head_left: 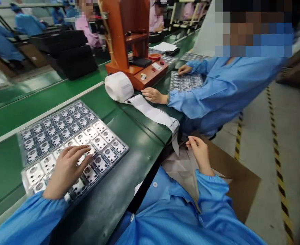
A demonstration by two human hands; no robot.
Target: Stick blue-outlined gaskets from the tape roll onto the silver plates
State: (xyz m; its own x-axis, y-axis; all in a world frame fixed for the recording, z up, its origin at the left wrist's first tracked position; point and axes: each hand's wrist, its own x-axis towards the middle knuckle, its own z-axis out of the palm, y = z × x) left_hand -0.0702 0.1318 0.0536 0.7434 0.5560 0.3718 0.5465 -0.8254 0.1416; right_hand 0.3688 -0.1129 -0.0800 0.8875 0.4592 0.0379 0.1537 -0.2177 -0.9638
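Observation:
On the left, my left hand (67,166) lies over the nearer tray (126,148), fingers stretched and thumb slightly apart, fingertips at one of the white plates (99,142). These flat plates have a round window and small dark holes, and sit in rows in the tray's pockets. Part of the tray is hidden under the hand. My right hand (200,153) is raised off the table's edge, thumb and forefinger pinched together. What they hold, if anything, is too small to make out. Below this hand is a carton (242,190) with a translucent plastic liner (178,166).
A second filled tray (19,139) lies behind the nearer one. A roll of white labels (119,86) trails its strip over the table edge. Beyond stand an orange press (129,64) and black bins (68,54). At right, a co-worker in blue (216,92) handles another tray (187,81).

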